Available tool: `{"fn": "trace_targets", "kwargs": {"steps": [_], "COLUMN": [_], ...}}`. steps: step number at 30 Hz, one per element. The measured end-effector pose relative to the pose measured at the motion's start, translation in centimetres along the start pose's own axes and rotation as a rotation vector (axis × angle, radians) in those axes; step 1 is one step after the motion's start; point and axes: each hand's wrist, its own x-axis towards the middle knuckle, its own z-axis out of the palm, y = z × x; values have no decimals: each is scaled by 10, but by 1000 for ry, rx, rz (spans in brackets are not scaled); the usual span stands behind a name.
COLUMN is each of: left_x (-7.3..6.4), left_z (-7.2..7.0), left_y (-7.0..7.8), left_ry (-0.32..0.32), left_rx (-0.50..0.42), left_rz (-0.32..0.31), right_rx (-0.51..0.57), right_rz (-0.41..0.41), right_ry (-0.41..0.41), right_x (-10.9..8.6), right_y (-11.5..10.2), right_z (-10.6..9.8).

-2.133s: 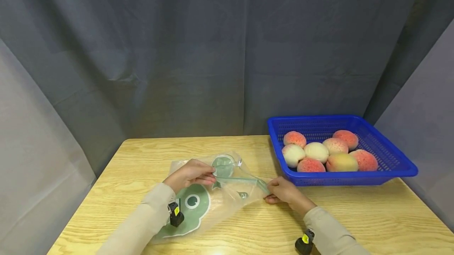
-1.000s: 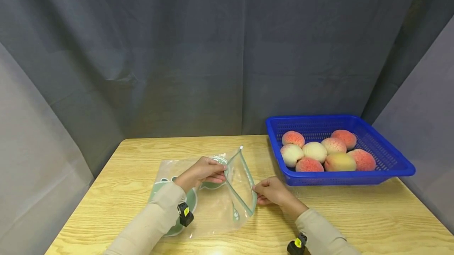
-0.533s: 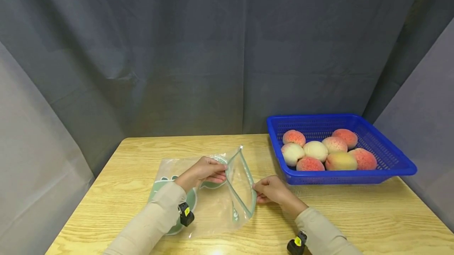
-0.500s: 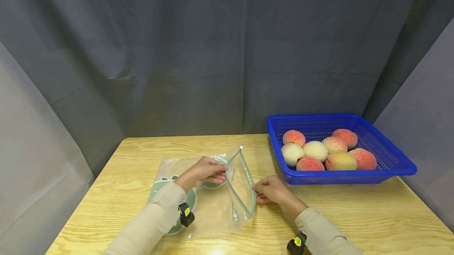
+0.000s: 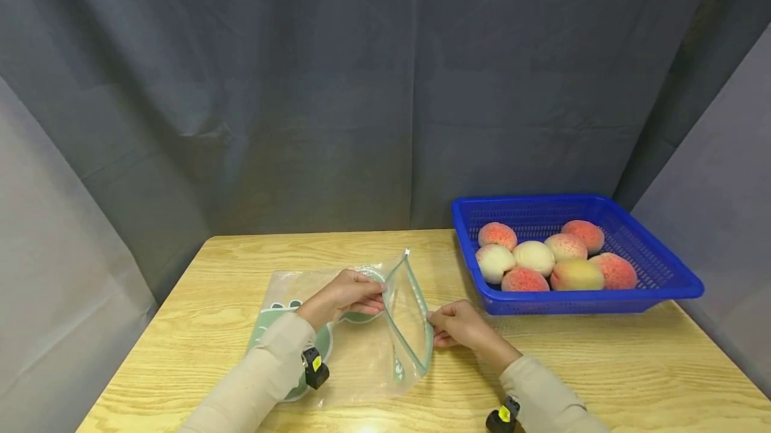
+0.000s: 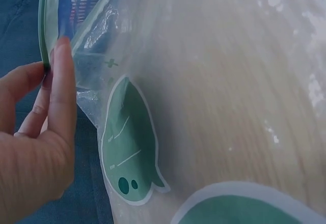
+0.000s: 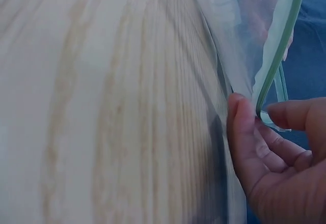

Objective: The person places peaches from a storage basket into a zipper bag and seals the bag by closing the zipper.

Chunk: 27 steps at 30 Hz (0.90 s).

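Note:
A clear zip-lock bag (image 5: 361,366) with green printed shapes lies on the table, its green-edged mouth spread wide and facing right. My left hand (image 5: 345,297) pinches the left edge of that mouth between thumb and fingers. On the opposite edge, my right hand (image 5: 466,327) pinches the green zip strip. The left wrist view shows the fingers on the rim and a green leaf-like print (image 6: 130,142) on the bag's side. In the right wrist view, thumb and fingertips meet on the green strip (image 7: 275,56). Part of the bag is hidden under the left forearm.
A blue plastic basket (image 5: 656,292) with several peaches (image 5: 577,275) stands at the right rear of the wooden table (image 5: 602,359), close to my right hand. Dark grey cloth (image 5: 313,98) hangs behind the table, with pale panels on both sides.
Since two seconds ago, the bag's mouth has been pulled from nearly flat to wide apart. The left hand moved right and the right hand slightly left. Over the last second, both stay nearly still.

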Motion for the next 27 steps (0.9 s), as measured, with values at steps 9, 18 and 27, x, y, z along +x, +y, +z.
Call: {"fn": "trace_targets", "kwargs": {"steps": [9,18,27], "left_x": [-1,-3,-1], "left_z": [0,0,-1], "left_y": [-2,-5,-3], "left_ry": [4,19,23], "left_rx": [-13,-8,-9], "left_rz": [5,10,12], "right_rx": [-356,-657,-829], "right_rz": [-155,-281,-302], "right_ry": [52,11,22], "right_x": [-24,-57,-47], "right_y": [-14,-83,-149], "right_z": [-6,-34,-79]}}
